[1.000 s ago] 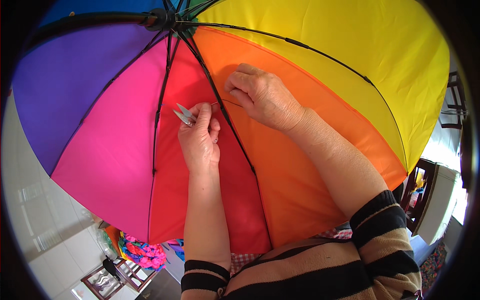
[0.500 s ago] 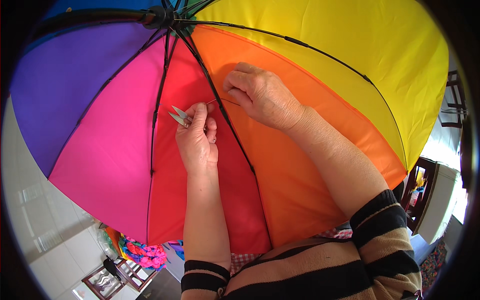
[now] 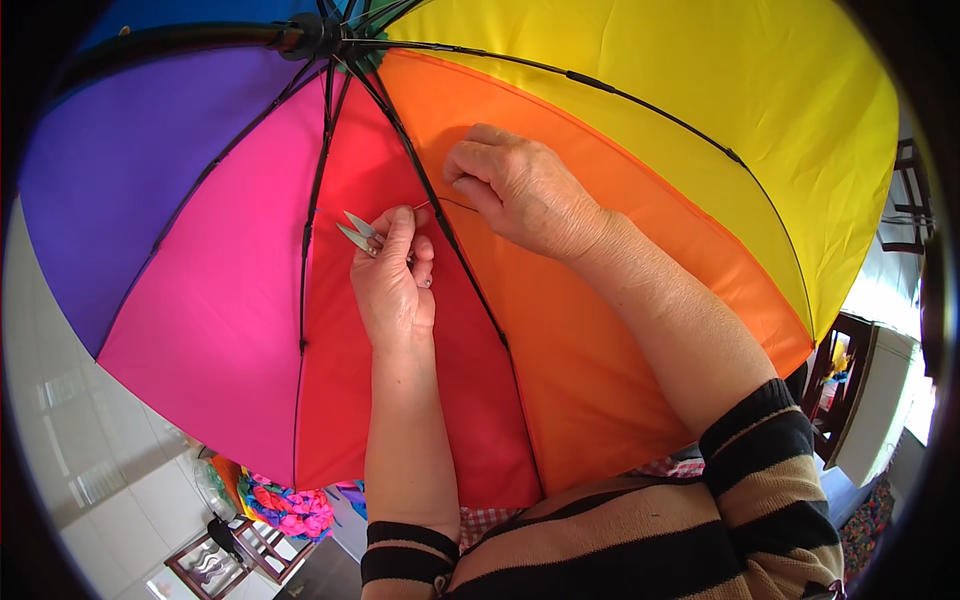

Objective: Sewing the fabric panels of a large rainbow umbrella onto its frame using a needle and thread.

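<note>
In the head view, one open umbrella (image 3: 580,370) spreads behind both hands, its shaft (image 3: 180,40) running leftward above the left hand (image 3: 393,272), which clasps one pair of scissors (image 3: 357,236), two blades aimed up-left. The right hand (image 3: 525,190), apart and to its right, is curled; whether it grips the one thin strand (image 3: 422,204) between them, I cannot tell.

Striped sweater (image 3: 600,540) (black and tan), sleeves (image 3: 770,455) edged black.

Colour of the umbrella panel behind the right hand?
Orange: the umbrella panel behind the right hand shows best in the head view.
</note>
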A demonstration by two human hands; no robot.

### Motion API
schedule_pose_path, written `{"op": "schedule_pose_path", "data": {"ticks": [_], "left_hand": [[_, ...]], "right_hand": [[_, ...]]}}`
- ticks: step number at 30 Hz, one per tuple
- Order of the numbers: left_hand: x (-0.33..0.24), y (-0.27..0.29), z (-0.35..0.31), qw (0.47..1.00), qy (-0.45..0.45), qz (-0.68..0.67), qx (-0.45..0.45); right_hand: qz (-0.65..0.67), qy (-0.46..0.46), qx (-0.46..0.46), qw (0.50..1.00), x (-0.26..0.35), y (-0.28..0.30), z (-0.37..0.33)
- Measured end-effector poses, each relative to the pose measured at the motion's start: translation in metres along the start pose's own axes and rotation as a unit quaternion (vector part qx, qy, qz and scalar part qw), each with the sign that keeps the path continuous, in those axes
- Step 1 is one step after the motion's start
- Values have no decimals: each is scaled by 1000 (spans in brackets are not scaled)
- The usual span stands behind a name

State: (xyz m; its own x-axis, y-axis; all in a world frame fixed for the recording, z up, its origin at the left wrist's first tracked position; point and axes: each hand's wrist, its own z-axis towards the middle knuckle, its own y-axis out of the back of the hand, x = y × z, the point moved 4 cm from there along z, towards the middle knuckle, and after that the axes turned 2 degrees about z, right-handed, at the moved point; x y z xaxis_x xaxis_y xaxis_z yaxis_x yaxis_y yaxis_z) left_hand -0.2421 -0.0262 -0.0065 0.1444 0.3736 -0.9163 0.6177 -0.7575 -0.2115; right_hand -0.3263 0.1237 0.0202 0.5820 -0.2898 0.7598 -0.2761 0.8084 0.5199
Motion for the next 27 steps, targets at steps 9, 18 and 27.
{"op": "schedule_pose_path", "data": {"ticks": [9, 18, 27], "left_hand": [[1, -2, 0, 1000, 7, -3, 25], [6, -12, -3, 999, 16, 21, 35], [3, -16, -12, 950, -220, 222, -3]], "right_hand": [[-3, -4, -2, 1000, 0, -2, 0], [-62, 1, -7, 998, 14, -1, 1], [757, -186, -205, 592, -60, 335, -74]]}}
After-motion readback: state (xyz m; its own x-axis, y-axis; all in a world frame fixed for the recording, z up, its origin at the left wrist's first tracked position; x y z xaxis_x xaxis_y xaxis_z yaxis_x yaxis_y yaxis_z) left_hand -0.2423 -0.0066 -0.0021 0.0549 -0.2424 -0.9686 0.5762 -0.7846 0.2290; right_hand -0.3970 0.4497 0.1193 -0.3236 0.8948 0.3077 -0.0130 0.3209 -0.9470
